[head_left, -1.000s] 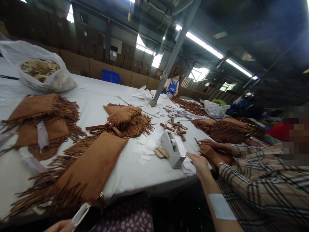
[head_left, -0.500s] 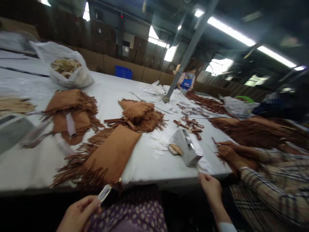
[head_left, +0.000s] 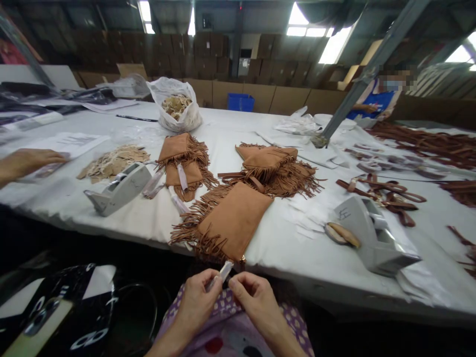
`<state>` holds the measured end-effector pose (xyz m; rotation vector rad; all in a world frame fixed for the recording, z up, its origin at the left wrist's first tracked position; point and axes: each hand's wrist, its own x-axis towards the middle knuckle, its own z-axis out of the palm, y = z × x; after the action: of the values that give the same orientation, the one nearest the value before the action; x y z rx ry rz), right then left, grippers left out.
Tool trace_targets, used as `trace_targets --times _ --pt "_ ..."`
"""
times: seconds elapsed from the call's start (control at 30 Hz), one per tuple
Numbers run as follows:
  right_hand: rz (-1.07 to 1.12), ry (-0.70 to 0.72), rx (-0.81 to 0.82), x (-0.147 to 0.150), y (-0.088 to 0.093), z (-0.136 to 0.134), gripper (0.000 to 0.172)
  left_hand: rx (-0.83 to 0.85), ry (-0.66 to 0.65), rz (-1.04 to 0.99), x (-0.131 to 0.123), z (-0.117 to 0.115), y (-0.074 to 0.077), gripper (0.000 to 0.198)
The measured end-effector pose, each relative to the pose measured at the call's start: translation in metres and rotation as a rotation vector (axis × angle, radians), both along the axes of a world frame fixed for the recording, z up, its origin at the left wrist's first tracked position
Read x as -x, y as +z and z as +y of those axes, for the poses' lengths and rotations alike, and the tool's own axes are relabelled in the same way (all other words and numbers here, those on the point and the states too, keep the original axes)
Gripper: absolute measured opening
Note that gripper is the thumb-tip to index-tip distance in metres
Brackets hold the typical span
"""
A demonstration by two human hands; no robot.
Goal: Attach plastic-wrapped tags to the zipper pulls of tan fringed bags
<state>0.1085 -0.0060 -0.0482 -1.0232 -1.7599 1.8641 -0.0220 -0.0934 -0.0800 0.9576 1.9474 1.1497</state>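
Observation:
My left hand [head_left: 198,296] is closed around a small strap end wrapped in white [head_left: 226,270], in front of the table edge. My right hand [head_left: 255,293] is beside it, thumb and fingertips pinched together; whatever they hold, if anything, is too small to make out. Just beyond both hands lies a brown fringed pouch [head_left: 238,218], its zipper pull at the near corner. Farther back are a pile of brown fringed pouches [head_left: 269,161] and, to the left, another small stack of fringed pouches [head_left: 178,151] with wrapped straps.
Two grey tape dispensers [head_left: 372,233] [head_left: 124,188] stand right and left. White paper slips [head_left: 305,218] and brown straps [head_left: 394,193] lie to the right. A co-worker's hand [head_left: 33,161] rests at left near tan pieces [head_left: 115,161]; another person [head_left: 383,99] is across the table.
My right hand has come back from beside the right tape dispenser to my left hand, which still holds the wrapped piece. The view has swung left and levelled.

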Motion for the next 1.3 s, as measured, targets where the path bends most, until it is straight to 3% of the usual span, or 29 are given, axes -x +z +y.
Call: trace_targets --times 0.17,0.3,0.5,0.8,0.9,1.03,1.17,1.3 --pt "-0.047 -0.036 -0.011 0.016 -0.022 0.001 0.039 -0.012 -0.035 0.053 -0.002 -0.003 0.01 0.027" --pt "-0.152 -0.052 -0.009 0.02 -0.029 0.001 0.043 -0.025 -0.074 0.059 -0.001 -0.005 0.016 0.026" --pt "-0.206 -0.101 0.171 0.022 -0.036 0.0 0.048 -0.028 -0.112 0.002 0.002 -0.006 0.022 0.026" --pt "-0.088 -0.171 0.38 0.022 -0.042 -0.006 0.046 -0.077 -0.067 -0.253 0.001 -0.006 0.005 0.035" --pt "-0.037 -0.177 0.37 0.023 -0.04 -0.011 0.048 -0.06 -0.014 -0.34 -0.002 -0.005 0.0 0.039" --pt "-0.07 -0.263 0.307 0.026 -0.04 -0.015 0.049 -0.043 0.133 -0.077 -0.003 -0.009 -0.001 0.036" --pt "-0.079 -0.265 0.291 0.028 -0.043 -0.016 0.049 -0.146 -0.009 0.206 -0.003 -0.013 0.0 0.033" --pt "-0.094 -0.259 0.231 0.025 -0.042 -0.015 0.048 -0.101 -0.004 0.168 -0.001 -0.009 0.0 0.028"
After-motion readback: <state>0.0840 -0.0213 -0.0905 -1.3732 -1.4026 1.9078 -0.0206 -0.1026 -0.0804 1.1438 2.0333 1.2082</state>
